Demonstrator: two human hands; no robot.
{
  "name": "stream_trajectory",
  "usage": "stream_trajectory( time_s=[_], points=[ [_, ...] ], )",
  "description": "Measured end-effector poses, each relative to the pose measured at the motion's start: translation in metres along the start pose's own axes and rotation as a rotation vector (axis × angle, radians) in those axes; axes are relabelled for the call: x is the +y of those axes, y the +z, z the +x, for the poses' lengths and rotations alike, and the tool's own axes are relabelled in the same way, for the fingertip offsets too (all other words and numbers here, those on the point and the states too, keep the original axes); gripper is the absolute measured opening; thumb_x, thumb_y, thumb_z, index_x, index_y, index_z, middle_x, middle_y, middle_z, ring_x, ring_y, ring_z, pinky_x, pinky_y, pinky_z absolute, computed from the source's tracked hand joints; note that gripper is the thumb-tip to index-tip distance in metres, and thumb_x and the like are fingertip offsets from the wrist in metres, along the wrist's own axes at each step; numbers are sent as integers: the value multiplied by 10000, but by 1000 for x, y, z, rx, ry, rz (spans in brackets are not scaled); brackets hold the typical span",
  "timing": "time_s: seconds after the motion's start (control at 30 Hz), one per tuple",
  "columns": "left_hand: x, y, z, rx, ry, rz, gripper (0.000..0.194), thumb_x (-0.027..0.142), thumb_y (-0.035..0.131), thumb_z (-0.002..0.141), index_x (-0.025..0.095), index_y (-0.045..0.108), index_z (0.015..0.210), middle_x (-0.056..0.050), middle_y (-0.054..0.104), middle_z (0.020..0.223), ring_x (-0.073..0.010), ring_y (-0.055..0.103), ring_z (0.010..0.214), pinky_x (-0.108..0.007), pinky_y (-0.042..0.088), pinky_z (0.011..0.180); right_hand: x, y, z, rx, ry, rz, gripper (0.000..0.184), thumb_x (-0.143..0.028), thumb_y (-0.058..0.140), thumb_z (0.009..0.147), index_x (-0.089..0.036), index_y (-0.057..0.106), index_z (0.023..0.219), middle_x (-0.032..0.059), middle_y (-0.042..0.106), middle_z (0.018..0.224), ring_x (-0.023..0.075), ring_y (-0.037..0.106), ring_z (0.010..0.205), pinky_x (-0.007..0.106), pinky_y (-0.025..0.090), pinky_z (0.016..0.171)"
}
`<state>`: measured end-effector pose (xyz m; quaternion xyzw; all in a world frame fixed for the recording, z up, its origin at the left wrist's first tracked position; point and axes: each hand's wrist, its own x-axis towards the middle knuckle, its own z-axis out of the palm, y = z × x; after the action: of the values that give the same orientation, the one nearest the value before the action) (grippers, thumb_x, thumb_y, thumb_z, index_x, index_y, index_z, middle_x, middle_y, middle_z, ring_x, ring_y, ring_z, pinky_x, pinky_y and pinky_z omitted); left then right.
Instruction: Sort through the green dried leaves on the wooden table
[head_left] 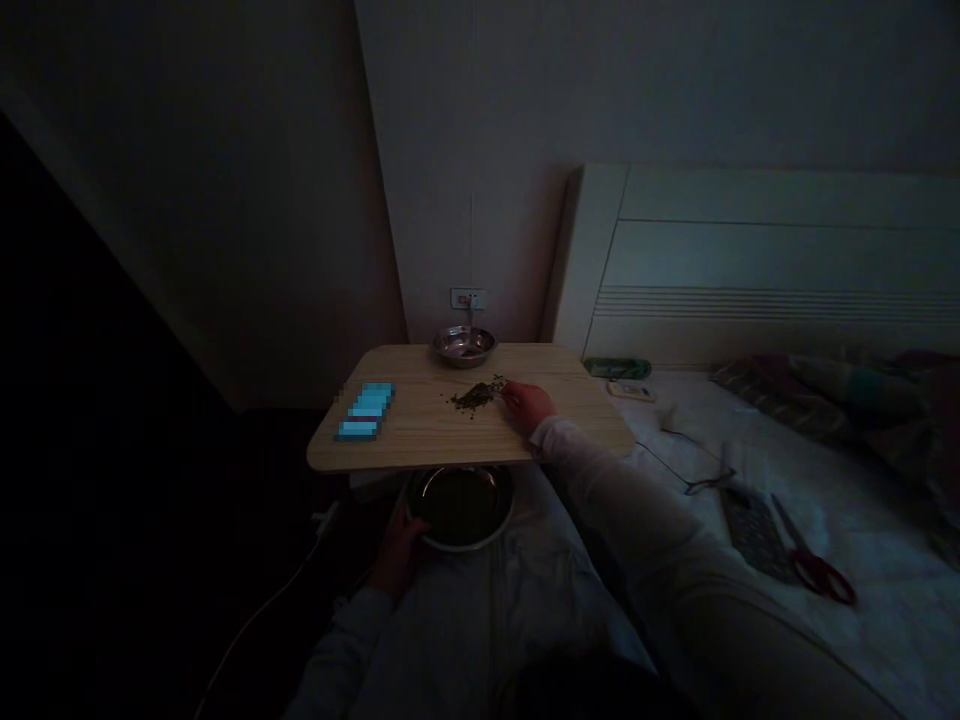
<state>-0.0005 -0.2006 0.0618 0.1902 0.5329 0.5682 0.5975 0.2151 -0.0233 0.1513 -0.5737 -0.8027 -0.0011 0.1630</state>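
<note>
The room is dim. My right hand [528,405] rests on a small wooden table [420,440], its fingers pressed together at the edge of a small pile of dark green bits [477,395]. Whether they pinch any of the bits is too dark to tell. My left hand [395,553] is below the table's near edge, its fingers wrapped on the rim of a round metal dish [460,506] holding something dark. A smaller metal bowl [463,345] stands at the table's far edge, just beyond the pile.
A glowing blue blurred rectangle [366,411] lies on the table's left side. To the right is a bed with a white headboard [750,265], red-handled scissors [814,565], a dark flat object, a remote and a cable. A wall socket [466,298] sits behind the table.
</note>
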Motion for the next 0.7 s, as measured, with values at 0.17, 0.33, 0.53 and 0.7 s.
stream_trajectory(
  time_s=[0.17, 0.33, 0.53, 0.7],
  points=[
    [-5, -5, 4, -15, 10, 7, 684, 97, 626, 630, 212, 542, 1299, -109, 642, 1259, -286, 641, 1090, -346, 579, 765, -9, 9, 3, -13, -21, -49, 253, -220, 427, 965, -172, 662, 1046, 110, 712, 1062, 222, 654, 933, 298, 442, 812],
    [-13, -11, 12, -11, 42, 37, 638, 112, 644, 643, 235, 571, 1265, -98, 659, 1224, -280, 644, 1084, -322, 587, 720, -17, 6, -3, -50, -89, -105, 286, -216, 398, 971, -155, 659, 1068, 126, 710, 1057, 242, 654, 942, 326, 444, 821],
    [-13, -9, 13, 28, 5, 31, 565, 104, 630, 630, 188, 610, 1188, -119, 696, 1118, -300, 657, 1043, -348, 593, 703, -25, 2, -15, -79, -170, -159, 272, -195, 413, 960, -157, 665, 1054, 123, 712, 1043, 234, 647, 953, 329, 427, 844],
    [-10, -7, 9, -12, 41, 20, 627, 101, 633, 626, 198, 575, 1243, -106, 684, 1166, -280, 656, 1053, -329, 590, 707, -32, -3, -27, -109, -234, -162, 242, -187, 452, 951, -144, 659, 1071, 136, 704, 1059, 229, 633, 991, 322, 393, 862]
  ],
)
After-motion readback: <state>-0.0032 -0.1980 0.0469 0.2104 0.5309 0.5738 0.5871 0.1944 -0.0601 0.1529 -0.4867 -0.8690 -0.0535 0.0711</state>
